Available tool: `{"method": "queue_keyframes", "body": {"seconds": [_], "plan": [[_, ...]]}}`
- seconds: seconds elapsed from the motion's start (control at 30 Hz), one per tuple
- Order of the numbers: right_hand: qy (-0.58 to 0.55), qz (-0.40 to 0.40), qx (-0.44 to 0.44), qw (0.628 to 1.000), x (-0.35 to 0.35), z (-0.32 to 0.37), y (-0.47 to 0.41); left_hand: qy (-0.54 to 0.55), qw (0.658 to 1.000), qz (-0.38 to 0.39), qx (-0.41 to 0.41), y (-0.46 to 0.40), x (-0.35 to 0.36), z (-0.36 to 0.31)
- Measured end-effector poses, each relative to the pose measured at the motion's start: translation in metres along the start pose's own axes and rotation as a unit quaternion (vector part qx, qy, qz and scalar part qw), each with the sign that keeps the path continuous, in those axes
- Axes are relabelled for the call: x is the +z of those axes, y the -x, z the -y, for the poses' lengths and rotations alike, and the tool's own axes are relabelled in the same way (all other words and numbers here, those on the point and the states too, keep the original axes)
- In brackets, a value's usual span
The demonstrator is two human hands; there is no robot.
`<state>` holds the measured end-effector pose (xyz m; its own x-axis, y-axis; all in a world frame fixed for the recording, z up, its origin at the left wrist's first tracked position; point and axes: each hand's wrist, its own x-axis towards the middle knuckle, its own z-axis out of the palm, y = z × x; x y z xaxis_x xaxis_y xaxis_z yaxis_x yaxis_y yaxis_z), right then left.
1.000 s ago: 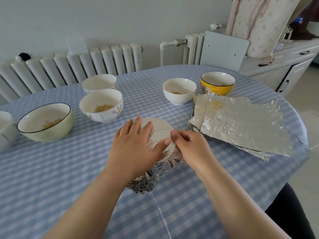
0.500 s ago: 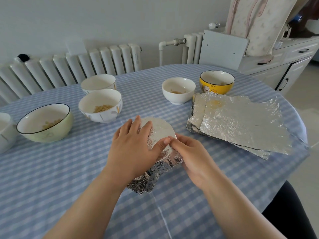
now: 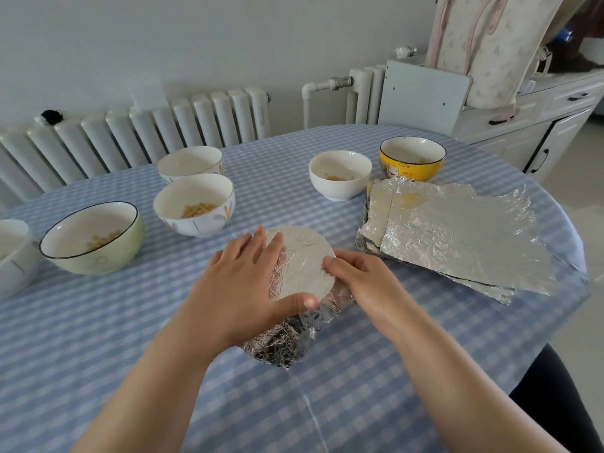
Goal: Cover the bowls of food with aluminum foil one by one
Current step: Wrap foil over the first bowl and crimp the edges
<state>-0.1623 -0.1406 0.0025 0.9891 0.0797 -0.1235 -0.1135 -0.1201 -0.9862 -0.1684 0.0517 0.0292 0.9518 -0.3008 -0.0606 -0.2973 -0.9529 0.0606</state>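
Since 1 second ago, the left hand [image 3: 243, 289] has slid its thumb down to the near rim of the foil-covered bowl [image 3: 304, 266], and the right hand [image 3: 362, 282] has moved up along the bowl's right rim. Left fingers [image 3: 261, 243] lie spread and flat across the left half of the foil top, thumb stretched along the near edge. Right fingers [image 3: 330, 264] are curled, pressing the foil against the rim on the right side; whether they pinch it I cannot tell. Crumpled foil hangs down the bowl's near side onto the blue checked desk [image 3: 98, 338].

That wrapped bowl sits at the middle of the desk, near the person. Just to its right lies a stack of aluminum foil sheets [image 3: 457, 237]. Beyond the stack stand a yellow bowl [image 3: 411, 160] and, to its left, a small white bowl [image 3: 340, 174], both uncovered. On the left stand 2 white patterned bowls [image 3: 194, 204] [image 3: 190, 163], one behind the other, a green bowl [image 3: 93, 237] with a dark rim, and another white bowl [image 3: 13, 253] cut off by the left edge. A white radiator [image 3: 147, 132] runs along the far wall.
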Motion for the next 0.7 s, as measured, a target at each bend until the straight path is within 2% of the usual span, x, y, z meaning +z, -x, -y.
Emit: {"method": "queue_keyframes", "body": {"seconds": [0.13, 0.33, 0.43, 0.53, 0.63, 0.7], "plan": [[0.057, -0.046, -0.007, 0.997, 0.003, -0.005, 0.003, 0.057, 0.998, -0.008, 0.005, 0.001, 0.003, 0.002], [0.082, -0.056, -0.017, 0.995, 0.004, -0.008, 0.001, 0.123, 0.991, 0.052, -0.005, 0.002, -0.001, 0.004], [0.104, -0.04, -0.014, 0.994, -0.003, -0.002, -0.009, 0.136, 0.989, 0.027, -0.052, 0.004, 0.0, -0.01], [0.125, 0.014, -0.011, 0.992, -0.015, 0.005, -0.02, 0.121, 0.988, -0.003, -0.098, 0.003, 0.005, -0.027], [0.167, 0.065, -0.027, 0.983, -0.025, 0.011, -0.024, 0.11, 0.988, -0.006, -0.108, 0.003, 0.006, -0.03], [0.208, 0.045, -0.064, 0.975, -0.026, 0.012, -0.029, 0.104, 0.989, -0.007, -0.107, 0.004, 0.006, -0.029]]}}
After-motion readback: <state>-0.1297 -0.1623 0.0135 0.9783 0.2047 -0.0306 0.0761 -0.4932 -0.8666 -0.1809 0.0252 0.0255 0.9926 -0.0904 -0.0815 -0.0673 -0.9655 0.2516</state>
